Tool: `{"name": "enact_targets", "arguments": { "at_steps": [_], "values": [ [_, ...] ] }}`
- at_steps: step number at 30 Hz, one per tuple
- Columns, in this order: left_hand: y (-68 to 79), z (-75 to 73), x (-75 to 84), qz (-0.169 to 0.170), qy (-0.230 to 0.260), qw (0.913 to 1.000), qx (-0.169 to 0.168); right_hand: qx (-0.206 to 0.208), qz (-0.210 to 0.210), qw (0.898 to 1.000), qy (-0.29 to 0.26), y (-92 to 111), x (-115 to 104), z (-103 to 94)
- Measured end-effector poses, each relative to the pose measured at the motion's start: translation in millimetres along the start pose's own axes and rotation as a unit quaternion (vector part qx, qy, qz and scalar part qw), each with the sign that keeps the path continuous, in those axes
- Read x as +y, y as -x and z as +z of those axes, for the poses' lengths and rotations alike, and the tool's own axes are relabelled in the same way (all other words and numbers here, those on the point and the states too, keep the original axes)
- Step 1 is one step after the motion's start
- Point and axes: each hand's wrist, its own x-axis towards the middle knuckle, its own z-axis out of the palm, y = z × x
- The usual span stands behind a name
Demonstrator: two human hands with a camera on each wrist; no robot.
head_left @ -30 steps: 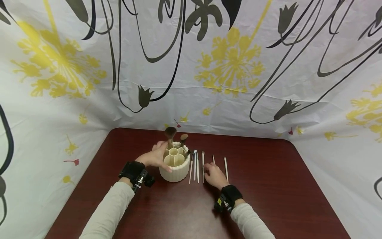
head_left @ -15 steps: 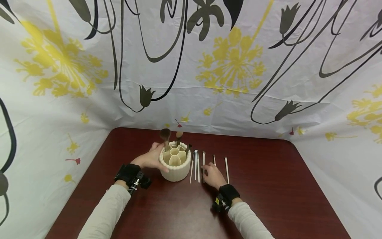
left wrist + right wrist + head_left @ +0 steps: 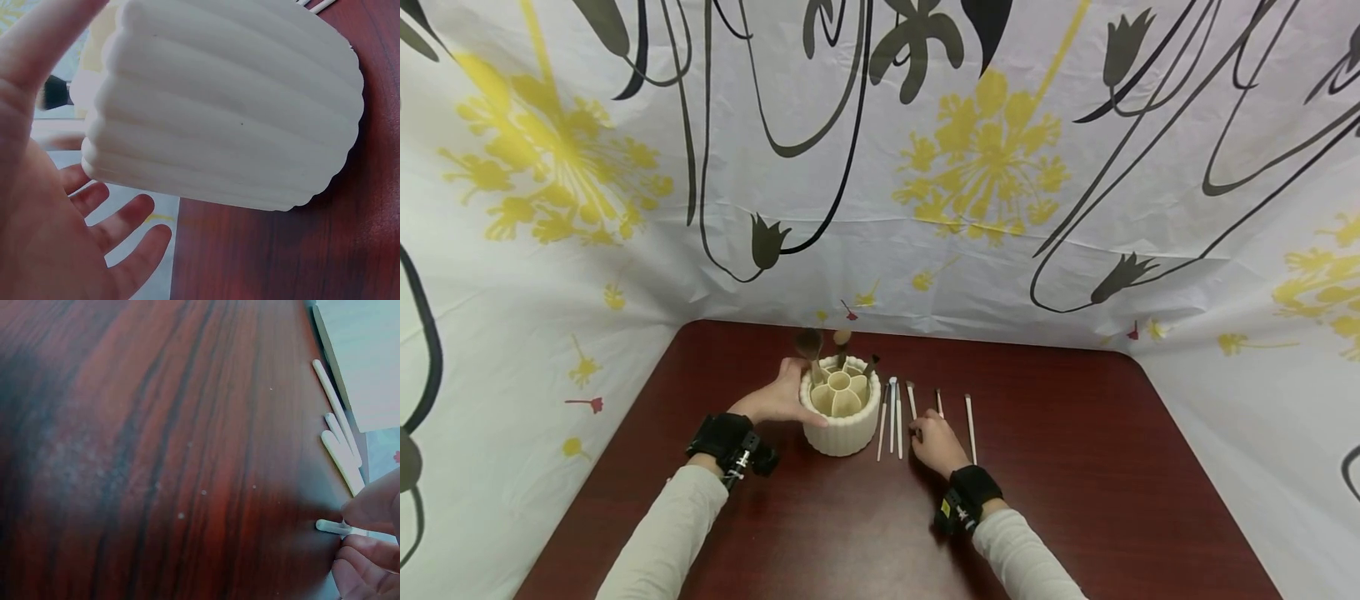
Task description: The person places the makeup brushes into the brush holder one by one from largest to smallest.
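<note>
A cream brush holder (image 3: 841,436) with ribbed sides and petal-shaped compartments stands on the table. Inside it are a large fluffy makeup brush (image 3: 809,343), a smaller tan-tipped brush (image 3: 842,338) and a short dark one (image 3: 872,365). My left hand (image 3: 777,400) reaches around its left side, thumb along the front rim. In the left wrist view the relaxed fingers (image 3: 134,219) show beside the holder's wall. My right hand (image 3: 940,442) pinches a slim white-handled makeup brush (image 3: 912,402) between thumb and fingers; the handle's end (image 3: 331,526) pokes out in the right wrist view.
Three slim brushes (image 3: 892,421) lie side by side right of the holder. Another brush (image 3: 939,404) is partly covered by my right hand, and one more (image 3: 971,429) lies to its right. The dark red table (image 3: 1075,467) meets a patterned white curtain (image 3: 850,275) behind.
The holder has turned, its tall brushes swinging left, as my left hand shifted slightly left and its thumb slid along the rim. The brush at my right hand has tilted a little.
</note>
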Motion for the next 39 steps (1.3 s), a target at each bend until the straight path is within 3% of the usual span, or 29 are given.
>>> {"name": "enact_targets", "arguments": {
  "at_steps": [5,10,14,21,27,39],
  "values": [
    [-2.9,4.3,-2.1,-0.006,0.021,0.9998,0.002,0.025,-0.005,1.0,0.01,0,1,4.2],
    [-10.4,9.2,-3.4,0.031,0.049,0.9981,0.022,0.042,0.003,0.999,0.012,-1,2,7.4],
    [-14.3,13.1,-6.0,0.051,0.086,0.9949,0.008,0.049,0.012,0.999,0.011,0,2,8.3],
    [-12.3,16.1,-7.4,0.028,0.104,0.9942,0.005,0.077,-0.002,0.997,0.018,-3,2,9.7],
    [-11.1,18.3,-7.8,0.034,0.085,0.9958,0.004,0.09,0.007,0.996,0.023,-2,3,8.4],
    [-10.2,17.3,-6.3,0.031,0.11,0.9935,-0.003,0.096,0.037,0.995,0.002,1,2,2.8]
  ]
}}
